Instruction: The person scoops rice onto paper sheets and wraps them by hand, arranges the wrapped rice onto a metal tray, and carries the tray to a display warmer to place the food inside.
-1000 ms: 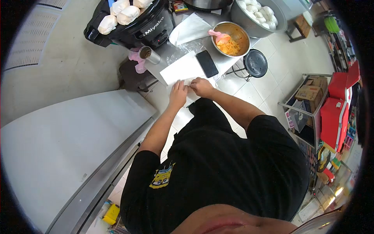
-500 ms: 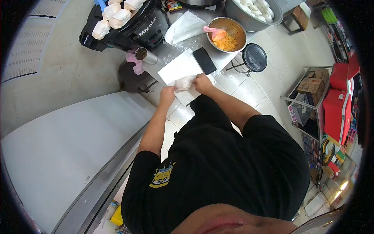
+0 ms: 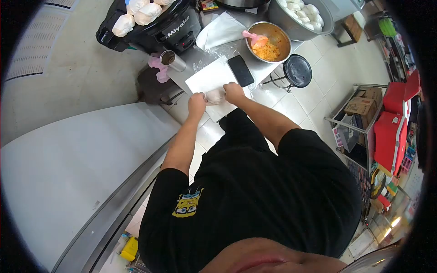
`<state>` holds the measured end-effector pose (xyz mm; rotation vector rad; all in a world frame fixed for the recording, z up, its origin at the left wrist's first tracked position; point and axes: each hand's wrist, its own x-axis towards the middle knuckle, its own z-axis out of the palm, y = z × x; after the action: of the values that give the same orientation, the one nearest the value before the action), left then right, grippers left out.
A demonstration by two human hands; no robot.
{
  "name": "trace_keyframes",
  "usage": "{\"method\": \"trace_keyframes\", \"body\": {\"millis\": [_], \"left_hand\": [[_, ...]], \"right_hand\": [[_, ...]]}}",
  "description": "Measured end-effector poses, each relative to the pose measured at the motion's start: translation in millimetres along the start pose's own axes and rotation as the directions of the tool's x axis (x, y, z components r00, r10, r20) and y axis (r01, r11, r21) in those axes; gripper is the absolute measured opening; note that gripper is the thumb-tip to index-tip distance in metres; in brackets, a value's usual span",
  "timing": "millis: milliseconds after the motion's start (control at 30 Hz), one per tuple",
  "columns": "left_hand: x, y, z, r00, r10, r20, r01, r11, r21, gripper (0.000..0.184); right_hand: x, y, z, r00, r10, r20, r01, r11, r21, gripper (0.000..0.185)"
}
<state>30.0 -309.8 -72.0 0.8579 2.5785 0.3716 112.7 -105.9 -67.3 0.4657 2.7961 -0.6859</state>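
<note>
A pale, rounded bundle in thin clear plastic (image 3: 215, 96) lies at the near edge of the table, over white paper sheets (image 3: 205, 81). My left hand (image 3: 197, 104) pinches the plastic on the bundle's left side. On the other side, my right hand (image 3: 234, 93) has its fingers closed on the plastic. What the bundle contains is too blurred to name. Just beyond my right hand lies a black phone (image 3: 241, 71). Farther back, a steel bowl (image 3: 287, 43) holds shredded orange food and a pink scoop (image 3: 258, 39).
A black Miyako cooker (image 3: 170, 34) stands at the back left, with wrapped bundles (image 3: 148, 14) on top. Near it are a metal cup (image 3: 174, 61) and folded white sheets (image 3: 221, 31). A grey pot (image 3: 300, 28) holds several white bundles. A stool (image 3: 297, 71) stands at right.
My hands stay at the bundle's two sides, drawn slightly closer together. The whole view has shifted a little; nothing has been let go.
</note>
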Motion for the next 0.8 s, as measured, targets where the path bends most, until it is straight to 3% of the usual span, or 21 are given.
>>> {"method": "trace_keyframes", "body": {"millis": [33,67,100,133,200,300,367,433,500,567,600,633,800], "left_hand": [[-13.4,-3.1,13.6,0.994,0.039,-0.104,-0.041,0.999,-0.013,0.024],[-23.2,-4.9,24.4,0.994,0.034,-0.105,-0.035,0.999,-0.015,0.024],[-30.6,-6.3,33.9,0.964,0.130,-0.233,-0.137,0.990,-0.017,0.025],[-37.8,-2.2,32.5,0.908,0.221,-0.356,-0.238,0.971,-0.004,0.028],[-55.1,12.0,13.4,0.901,0.233,-0.366,-0.227,0.972,0.060,0.032],[-58.4,13.8,6.5,0.884,0.259,-0.389,-0.238,0.966,0.103,0.035],[-50.1,6.7,9.4,0.871,0.275,-0.406,-0.262,0.961,0.088,0.034],[-37.4,-5.9,18.7,0.898,0.173,-0.405,-0.236,0.965,-0.111,0.033],[-25.6,-15.3,24.7,0.886,0.100,-0.452,-0.209,0.958,-0.196,0.028],[-21.3,-8.0,14.6,0.872,0.022,-0.489,-0.186,0.939,-0.289,0.024],[-21.6,7.1,-7.8,0.916,-0.131,-0.379,-0.063,0.886,-0.459,0.020],[-21.7,19.2,-23.5,0.933,-0.268,-0.239,0.073,0.794,-0.603,0.018],[-19.4,47.3,-24.3,0.942,-0.310,-0.128,0.217,0.854,-0.473,0.023]], "right_hand": [[-22.5,6.9,23.1,0.987,-0.043,-0.153,0.065,0.988,0.142,0.013],[-35.5,13.1,35.1,0.961,-0.120,-0.249,0.168,0.969,0.181,0.012],[-43.3,14.7,40.2,0.919,-0.189,-0.347,0.271,0.940,0.209,0.011],[-50.8,9.3,38.8,0.918,-0.193,-0.346,0.276,0.939,0.206,0.011],[-62.7,0.1,32.0,0.827,-0.224,-0.515,0.315,0.944,0.097,0.013],[-58.3,-7.2,14.9,0.899,-0.211,-0.383,0.233,0.972,0.011,0.014],[-41.9,-2.0,25.1,0.868,-0.250,-0.429,0.303,0.951,0.058,0.012],[-29.2,-4.1,25.7,0.833,-0.276,-0.480,0.368,0.924,0.107,0.011],[-22.2,-12.2,18.7,0.953,-0.008,-0.302,0.196,0.779,0.595,0.011],[-15.6,-21.9,5.1,0.955,0.095,-0.280,0.120,0.744,0.658,0.015],[-12.2,-25.2,-2.9,0.950,0.190,-0.248,0.047,0.699,0.713,0.019],[-9.5,-27.7,-11.3,0.949,0.193,-0.249,0.045,0.700,0.713,0.019],[-8.1,-27.2,-7.0,0.919,0.238,-0.314,-0.040,0.849,0.526,0.027]]}}
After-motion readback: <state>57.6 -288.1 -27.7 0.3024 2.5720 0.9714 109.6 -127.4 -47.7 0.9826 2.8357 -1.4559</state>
